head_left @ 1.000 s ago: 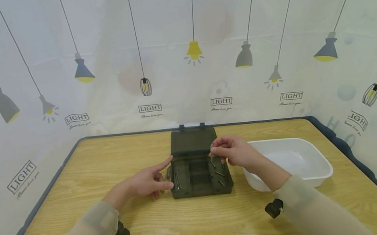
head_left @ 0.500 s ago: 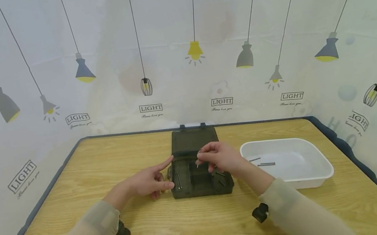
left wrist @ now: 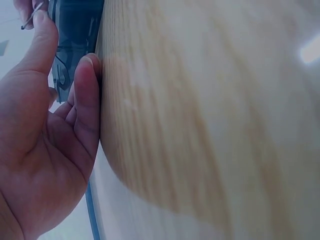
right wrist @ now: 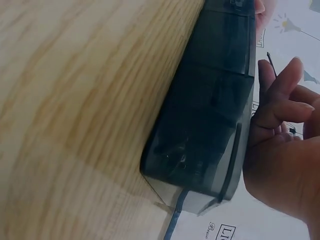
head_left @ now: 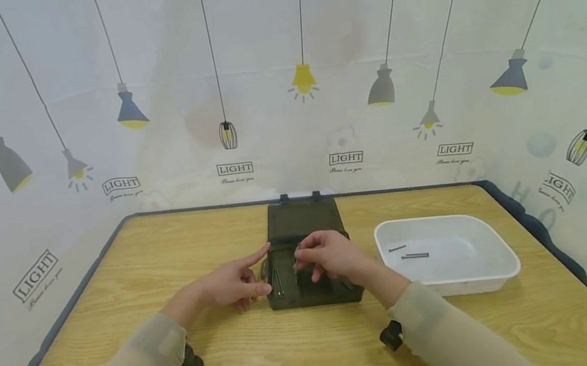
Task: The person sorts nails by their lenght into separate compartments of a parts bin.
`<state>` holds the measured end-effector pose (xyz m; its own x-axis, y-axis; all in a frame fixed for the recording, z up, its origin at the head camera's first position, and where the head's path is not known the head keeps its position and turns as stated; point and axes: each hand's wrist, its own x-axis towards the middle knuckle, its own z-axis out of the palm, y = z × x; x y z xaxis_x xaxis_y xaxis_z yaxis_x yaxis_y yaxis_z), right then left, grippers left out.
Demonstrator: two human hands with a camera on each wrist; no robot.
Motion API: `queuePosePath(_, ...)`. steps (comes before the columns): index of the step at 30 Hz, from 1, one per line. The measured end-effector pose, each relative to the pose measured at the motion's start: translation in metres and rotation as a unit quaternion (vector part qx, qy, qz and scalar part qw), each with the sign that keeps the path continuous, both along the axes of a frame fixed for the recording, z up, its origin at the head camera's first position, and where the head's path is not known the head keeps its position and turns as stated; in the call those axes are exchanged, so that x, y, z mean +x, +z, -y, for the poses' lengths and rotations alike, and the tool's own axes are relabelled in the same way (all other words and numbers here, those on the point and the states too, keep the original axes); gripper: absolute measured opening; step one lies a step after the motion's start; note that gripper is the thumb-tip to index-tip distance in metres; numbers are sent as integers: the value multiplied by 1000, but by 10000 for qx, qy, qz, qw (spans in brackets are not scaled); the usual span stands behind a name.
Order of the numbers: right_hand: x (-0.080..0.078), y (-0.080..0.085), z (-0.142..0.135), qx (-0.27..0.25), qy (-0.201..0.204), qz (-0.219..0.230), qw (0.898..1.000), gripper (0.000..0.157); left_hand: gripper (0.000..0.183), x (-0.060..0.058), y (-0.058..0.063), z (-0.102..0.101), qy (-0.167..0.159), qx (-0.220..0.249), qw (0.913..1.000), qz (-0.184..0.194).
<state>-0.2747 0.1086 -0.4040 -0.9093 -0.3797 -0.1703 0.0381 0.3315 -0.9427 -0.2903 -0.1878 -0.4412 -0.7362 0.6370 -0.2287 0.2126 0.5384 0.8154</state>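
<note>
A dark see-through compartment box point(head_left: 317, 300) lies open on the table, its lid point(head_left: 303, 218) folded back. My left hand point(head_left: 229, 284) is at the box's left side, index finger extended toward the hinge and thumb at the rim. Over the middle compartments my right hand point(head_left: 333, 258) pinches a thin metal nail point(left wrist: 31, 17) between thumb and fingertips; whether it has threads I cannot tell. Several long nails point(head_left: 277, 283) lie in the left compartment. The right compartments are mostly hidden behind the right hand.
Right of the box stands a white tray point(head_left: 468, 245) with several dark nails point(head_left: 415, 256) in it. Everything is on a wooden table point(head_left: 274, 356). Behind it hangs a pale cloth point(head_left: 249, 38) printed with lamps.
My right hand has moved left and slightly down, from the box's right side to above its middle, still pinching the nail. The tray's nails have come into sight. The left hand stays put.
</note>
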Motion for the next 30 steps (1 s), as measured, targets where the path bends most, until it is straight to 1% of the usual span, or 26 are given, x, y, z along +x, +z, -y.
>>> queuePosePath(6, 0, 1, 4, 171, 71, 86, 9998, 26, 99, 1, 0, 0, 28, 22, 10000, -4)
queuePosePath(11, 0, 0, 6, 266, 112, 47, 9996, 27, 98, 1, 0, 1, 32, 51, 10000, 23)
queuePosePath(19, 0, -2, 8, 347, 142, 74, 9993, 24, 99, 1, 0, 1, 19, 49, 10000, 0)
queuePosePath(26, 2, -1, 0, 370, 277, -33, 9989, 32, 99, 1, 1, 1, 15, 88, 9999, 57)
queuePosePath(30, 5, 5, -12, 365, 347, -81, 9987, 35, 99, 2, 1, 0, 5, 113, 9999, 69)
